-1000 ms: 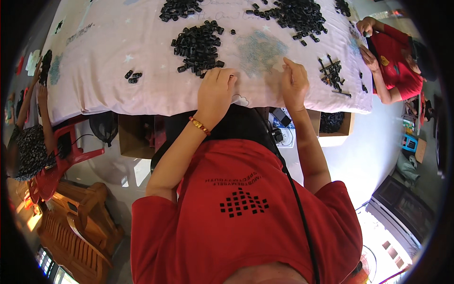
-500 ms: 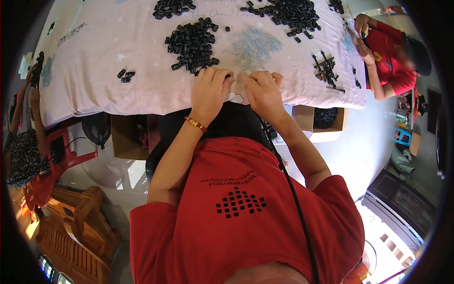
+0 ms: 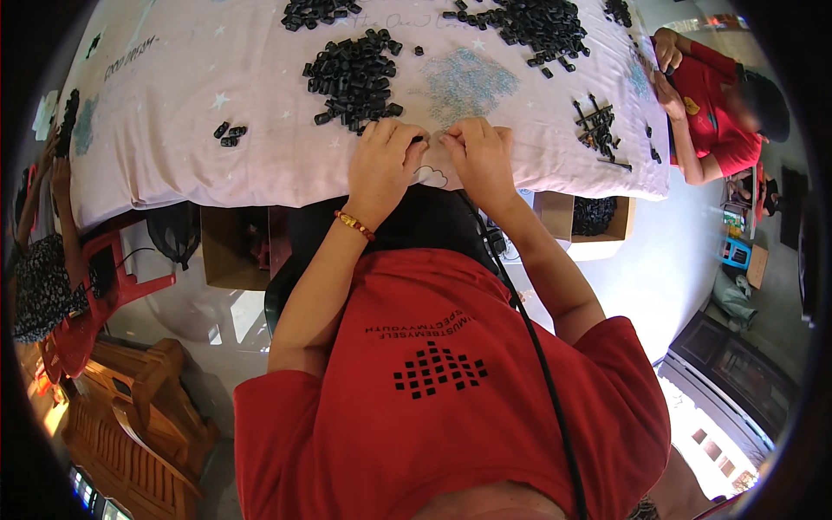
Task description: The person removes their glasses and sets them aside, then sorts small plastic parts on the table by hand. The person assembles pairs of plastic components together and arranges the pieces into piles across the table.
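Note:
My left hand [image 3: 381,165] rests at the near edge of the cloth-covered table [image 3: 277,165], its thumb and fingers closed on a small black plastic piece [image 3: 418,139]. Just to its right, my right hand [image 3: 481,165] is closed in a pinch, fingertips turned toward the left hand. Whatever lies in that pinch is too small to make out. Beyond my left hand is a pile of short black plastic pieces [image 3: 351,78]. A spread of tiny clear bluish pieces [image 3: 468,82] lies beyond my right hand.
Several loose black pieces [image 3: 230,134] lie left, thin black rod-like parts [image 3: 598,126] right, and a larger black pile [image 3: 546,35] farther back. A co-worker in red [image 3: 715,113] sits at the right edge; another person [image 3: 43,277] at the left. Cardboard boxes [image 3: 598,234] stand below the table.
My right hand has shifted slightly left and away from me, its fingers drawn closer into a pinch. My left hand stays nearly in place with the black piece.

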Action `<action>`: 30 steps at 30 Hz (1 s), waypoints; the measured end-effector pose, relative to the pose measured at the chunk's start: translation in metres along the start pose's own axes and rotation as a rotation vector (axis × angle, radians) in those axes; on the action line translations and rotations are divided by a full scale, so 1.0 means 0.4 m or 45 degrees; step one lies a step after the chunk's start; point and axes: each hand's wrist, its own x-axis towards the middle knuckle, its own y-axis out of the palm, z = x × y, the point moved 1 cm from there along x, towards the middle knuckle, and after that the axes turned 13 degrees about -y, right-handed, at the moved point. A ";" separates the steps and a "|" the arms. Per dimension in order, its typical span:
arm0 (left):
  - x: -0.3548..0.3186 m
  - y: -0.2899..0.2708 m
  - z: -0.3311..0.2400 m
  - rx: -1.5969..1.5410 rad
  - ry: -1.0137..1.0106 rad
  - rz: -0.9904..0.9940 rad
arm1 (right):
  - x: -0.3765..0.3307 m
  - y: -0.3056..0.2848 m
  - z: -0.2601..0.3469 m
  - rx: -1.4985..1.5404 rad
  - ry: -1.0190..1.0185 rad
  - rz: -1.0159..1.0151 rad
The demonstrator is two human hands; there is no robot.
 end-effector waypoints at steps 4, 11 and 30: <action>-0.001 -0.002 0.002 -0.025 -0.002 0.000 | 0.005 -0.004 -0.003 0.030 -0.039 0.044; 0.001 -0.007 -0.007 -0.034 0.032 -0.017 | 0.000 -0.027 -0.001 0.122 -0.090 -0.045; -0.001 -0.006 -0.003 -0.007 -0.032 0.012 | 0.007 -0.019 -0.014 0.091 -0.163 -0.046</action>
